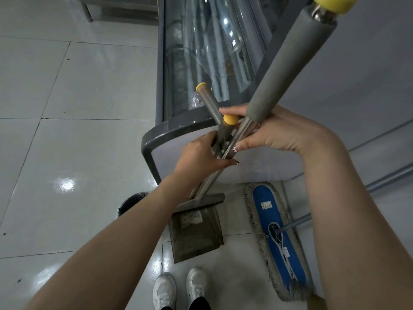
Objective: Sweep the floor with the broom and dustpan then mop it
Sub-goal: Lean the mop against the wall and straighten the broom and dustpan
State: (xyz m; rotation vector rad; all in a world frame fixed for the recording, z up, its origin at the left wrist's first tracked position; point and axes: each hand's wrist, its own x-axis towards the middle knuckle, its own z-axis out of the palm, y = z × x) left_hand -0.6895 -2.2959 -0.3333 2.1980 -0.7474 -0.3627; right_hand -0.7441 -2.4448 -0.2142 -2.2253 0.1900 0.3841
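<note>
Grips the broom (290, 59) with the right hand (279, 133), fingers curled tight round the bare metal shaft just below the grey foam sleeve. Clamps the left hand (196, 155) round a grey handle (211, 104) with a yellow cap, which crosses that shaft. Cannot tell whether this handle belongs to the dustpan.

Located on the tiled floor (67, 153), at the foot of a glass-fronted display case (212, 63) and just ahead of the white shoes (165, 289): dustpan (196, 242), mouth toward the feet, with a white scrap (194, 217) inside near the back. Broom head set against the pan's rear edge.

Just right of the dustpan: mop (279, 220), lying flat, blue pad with grey fringe, its pole running off right behind the right forearm. Untouched by either hand.

Left of the dustpan: black bin (131, 202), partly hidden by the left forearm.
</note>
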